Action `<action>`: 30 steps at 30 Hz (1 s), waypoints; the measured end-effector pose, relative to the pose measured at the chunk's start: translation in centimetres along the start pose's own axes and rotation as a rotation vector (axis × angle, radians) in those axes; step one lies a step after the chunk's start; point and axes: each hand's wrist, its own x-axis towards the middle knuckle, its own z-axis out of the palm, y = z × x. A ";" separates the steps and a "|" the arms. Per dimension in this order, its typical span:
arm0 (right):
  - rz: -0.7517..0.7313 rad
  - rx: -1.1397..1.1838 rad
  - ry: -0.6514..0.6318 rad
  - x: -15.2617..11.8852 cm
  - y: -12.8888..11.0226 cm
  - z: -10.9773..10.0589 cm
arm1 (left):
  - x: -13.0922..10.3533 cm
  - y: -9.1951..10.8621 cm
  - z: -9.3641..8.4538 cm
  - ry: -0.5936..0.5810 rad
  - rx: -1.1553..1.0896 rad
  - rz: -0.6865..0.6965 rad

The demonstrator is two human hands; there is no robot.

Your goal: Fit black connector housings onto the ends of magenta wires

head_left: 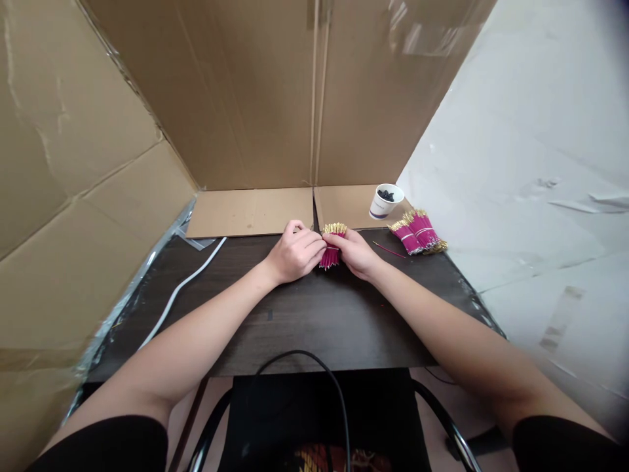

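- The tall cardboard wall (255,98) stood at twelve o'clock from you, behind the table.
- The dark table (275,334) lay in front of you, under both your hands.
- Flat cardboard (250,213) covered its far edge, from eleven to one o'clock.
- A white cable (181,285) curved across the tabletop between eight and nine o'clock from the bundle you held.
- Your left hand (297,254) was at the bundle's nine o'clock side, fingers curled and tips against its edge; whether they pinched a strand, you could not tell from this view.
- Your right hand (360,254) was at its three o'clock side, gripping it, the thumb laid across the front.
- The magenta pile (417,233), banded strands with gold and silvery ends, lay near three o'clock, well apart from your right fingers.
- The paper cup (378,208), white with a blue band low down, stood upright and open between one and two o'clock, on the cardboard; small black pieces (386,196) lay inside it.
- The held bundle (333,248), magenta with gold tips pointing to twelve, was between your hands, a pale band around its middle.
- One loose strand (389,250) lay at three o'clock, between your right hand and the pile.
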 end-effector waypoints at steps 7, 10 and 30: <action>-0.017 0.009 0.029 -0.1 -0.2 0.4 | 0.1 0.6 -0.3 -0.075 -0.141 -0.157; -0.038 0.018 0.091 0.3 -0.2 0.2 | 0.3 0.8 -0.6 -0.111 -0.187 -0.165; -0.088 0.123 0.066 0.0 0.1 0.3 | 0.0 1.0 0.0 -0.142 -0.206 -0.180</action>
